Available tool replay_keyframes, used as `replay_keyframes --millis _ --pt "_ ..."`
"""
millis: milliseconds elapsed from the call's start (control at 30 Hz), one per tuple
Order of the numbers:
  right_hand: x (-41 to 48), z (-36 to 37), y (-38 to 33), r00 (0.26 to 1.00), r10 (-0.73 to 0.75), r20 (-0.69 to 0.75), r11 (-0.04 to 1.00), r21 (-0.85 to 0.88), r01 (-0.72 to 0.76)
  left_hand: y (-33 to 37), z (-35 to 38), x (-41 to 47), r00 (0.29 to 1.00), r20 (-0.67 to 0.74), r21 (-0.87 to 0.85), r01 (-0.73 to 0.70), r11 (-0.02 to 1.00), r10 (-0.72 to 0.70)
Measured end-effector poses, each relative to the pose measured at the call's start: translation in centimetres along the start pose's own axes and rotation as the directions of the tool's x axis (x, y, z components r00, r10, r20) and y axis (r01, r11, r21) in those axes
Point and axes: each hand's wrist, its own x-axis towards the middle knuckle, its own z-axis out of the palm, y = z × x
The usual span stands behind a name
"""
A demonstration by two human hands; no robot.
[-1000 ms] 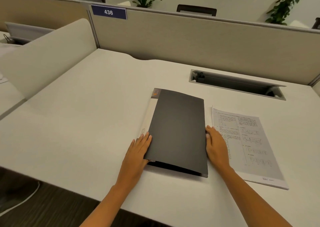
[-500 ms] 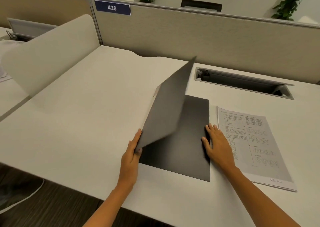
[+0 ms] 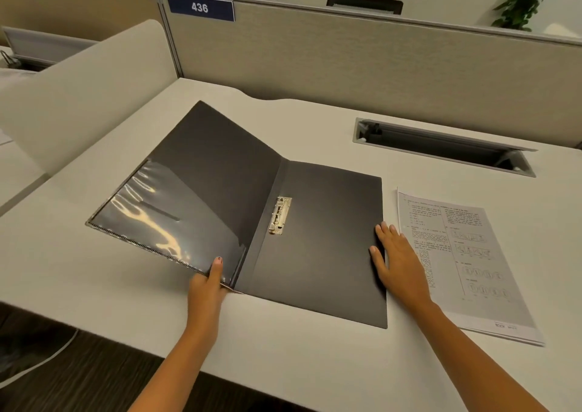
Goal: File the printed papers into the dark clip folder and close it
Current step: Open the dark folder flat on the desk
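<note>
At the far left we see a pale curved divider [image 3: 78,96] standing along the edge of the bench [image 3: 94,285], with a tan partition [image 3: 362,65] running behind it and a blue number plate [image 3: 200,7] reading 436 fixed near the partition's top.

Next comes the dark folder [image 3: 330,222], which lies open on the bench. Its left cover [image 3: 204,166] is tilted up a little off the surface, and a clear shiny pocket [image 3: 151,216] covers the lower part of that cover. Our left hand [image 3: 206,285] pinches the near edge of this cover close to the spine, thumb on top and the other fingers underneath, out of sight.

At the spine sits a metal clip [image 3: 279,214], pale and narrow; from this angle we cannot tell whether it is raised or pressed flat. The right half of the folder rests flat on the bench with nothing on it.

Our right hand [image 3: 398,263] lies open, palm down, fingers stretched, across the folder's right edge, partly on the folder and partly over the left margin of the papers; it grips nothing.

The printed papers [image 3: 466,254] lie flat on the bench just beside the folder, on its right, as a thin stack with text and small diagrams facing up. Farther back on the right, a grey cable slot [image 3: 441,145] is set into the bench.
</note>
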Motion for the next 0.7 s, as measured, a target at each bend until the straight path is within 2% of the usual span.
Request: replay_keyframes --millis 100,167,300,433,533,700 --pt "0.0 -0.1 -0.1 1.000 0.004 0.004 1.000 0.004 -0.004 0.3 -0.8 0.6 0.999 0.040 -0.026 0.036 0.999 -0.035" --pt "0.0 -0.1 -0.1 1.000 0.009 0.008 1.000 0.011 -0.009 0.2 -1.3 0.9 1.000 0.014 0.091 -0.004 0.996 0.003" --pt "0.0 -0.3 0.0 1.000 0.002 0.007 1.000 0.019 -0.003 0.3 -1.0 0.1 0.953 -0.183 0.421 -0.146 0.895 0.241" --pt "-0.2 -0.4 -0.3 1.000 0.013 0.014 0.999 0.030 -0.013 0.0 0.4 -0.8 0.820 -0.303 0.702 -0.152 0.696 0.485" --pt "-0.2 -0.4 -0.2 1.000 0.017 0.020 0.999 0.034 -0.017 -0.8 0.4 -0.4 0.758 -0.250 0.824 -0.160 0.544 0.602" --pt "-0.2 -0.6 -0.4 0.999 0.025 0.023 0.998 0.053 -0.026 -0.9 1.3 1.1 0.767 -0.032 0.886 -0.275 0.373 0.641"
